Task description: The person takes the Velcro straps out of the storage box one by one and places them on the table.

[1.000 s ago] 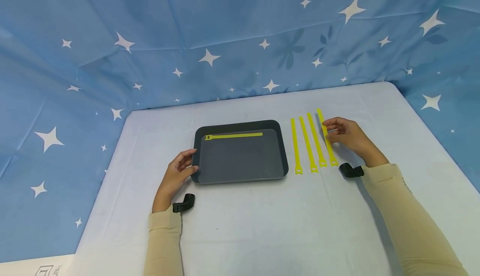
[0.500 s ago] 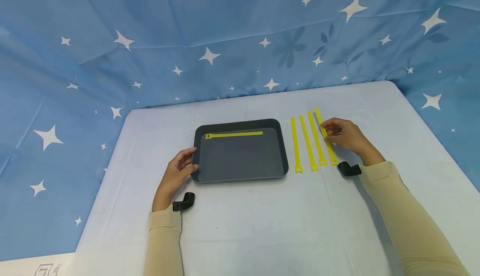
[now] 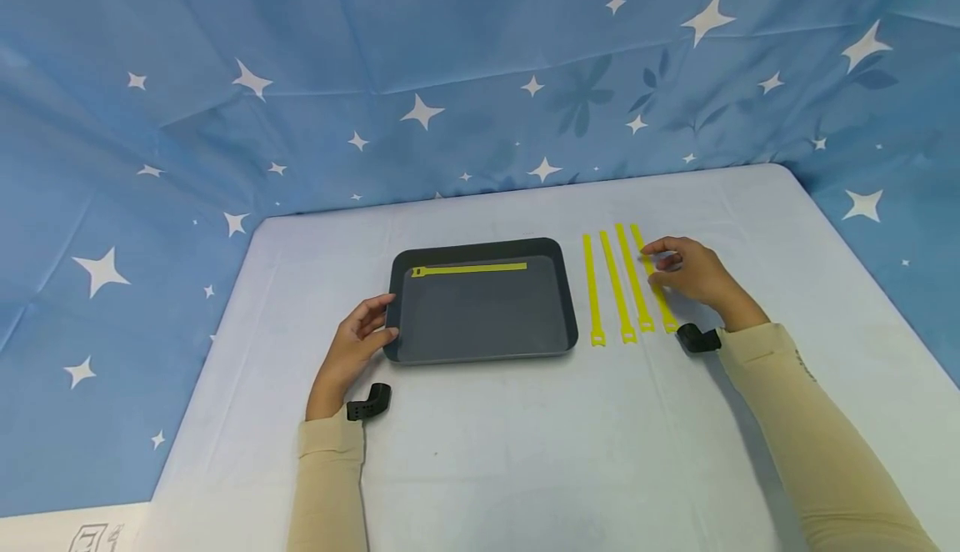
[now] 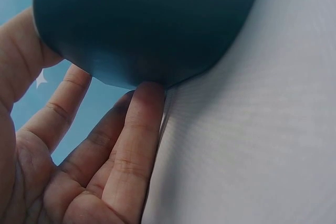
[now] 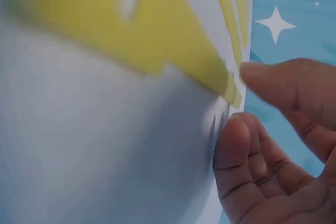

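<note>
A dark grey tray (image 3: pixel 564 302) lies mid-table with one yellow strap (image 3: pixel 468 269) along its far side. Several more yellow straps (image 3: pixel 615 285) lie side by side to its right. My right hand (image 3: pixel 651 258) pinches the rightmost strap (image 3: pixel 663 308) near its middle. In the right wrist view my thumb and fingers (image 5: pixel 240 99) close on that strap's edge (image 5: pixel 157 40). My left hand (image 3: pixel 378 318) rests against the tray's left rim. The left wrist view shows straight fingers (image 4: pixel 131 145) touching the tray's underside (image 4: pixel 147 19).
The white table (image 3: pixel 525 452) stands against a blue, star-printed cloth backdrop (image 3: pixel 450 77). Black camera mounts sit at my left wrist (image 3: pixel 369 403) and right wrist (image 3: pixel 697 338). The table's edges lie left and right of my arms.
The far end of the rightmost strap has sunk a little toward the table, and my right hand has barely shifted. My left hand stays on the tray's rim.
</note>
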`<state>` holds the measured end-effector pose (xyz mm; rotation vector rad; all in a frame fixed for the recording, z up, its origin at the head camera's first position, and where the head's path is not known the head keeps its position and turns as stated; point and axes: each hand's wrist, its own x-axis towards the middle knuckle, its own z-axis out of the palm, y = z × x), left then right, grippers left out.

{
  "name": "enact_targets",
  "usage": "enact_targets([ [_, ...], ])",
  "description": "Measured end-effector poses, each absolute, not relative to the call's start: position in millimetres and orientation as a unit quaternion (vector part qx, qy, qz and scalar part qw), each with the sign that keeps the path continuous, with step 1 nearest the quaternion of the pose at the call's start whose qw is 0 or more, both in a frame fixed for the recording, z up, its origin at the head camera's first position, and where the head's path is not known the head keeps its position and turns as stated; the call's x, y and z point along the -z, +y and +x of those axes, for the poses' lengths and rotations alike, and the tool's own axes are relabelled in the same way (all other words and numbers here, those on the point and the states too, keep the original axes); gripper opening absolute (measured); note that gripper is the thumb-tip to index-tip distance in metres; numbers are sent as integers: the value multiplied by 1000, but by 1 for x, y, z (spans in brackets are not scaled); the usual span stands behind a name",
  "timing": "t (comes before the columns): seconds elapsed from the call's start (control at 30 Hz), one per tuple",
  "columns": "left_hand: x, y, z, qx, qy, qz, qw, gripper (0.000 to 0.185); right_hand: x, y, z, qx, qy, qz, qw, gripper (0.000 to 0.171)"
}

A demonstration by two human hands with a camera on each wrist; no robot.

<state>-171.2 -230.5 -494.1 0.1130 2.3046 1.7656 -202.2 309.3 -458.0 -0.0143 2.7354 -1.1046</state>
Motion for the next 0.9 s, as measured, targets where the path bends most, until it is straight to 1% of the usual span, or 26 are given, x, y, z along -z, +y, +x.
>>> enact_targets([
  [0.4, 493, -230, -170, -604, 787, 37, 116, 61, 448, 305, -200, 389, 917, -26, 81, 43],
  [0.73, 495, -233, -170, -604, 788, 38, 117, 61, 436, 295, -200, 425, 901, -77, 45, 40],
  [0.9, 494, -232, -171, -605, 786, 43, 117, 61, 430, 288, -202, 440, 893, -83, 42, 41],
])
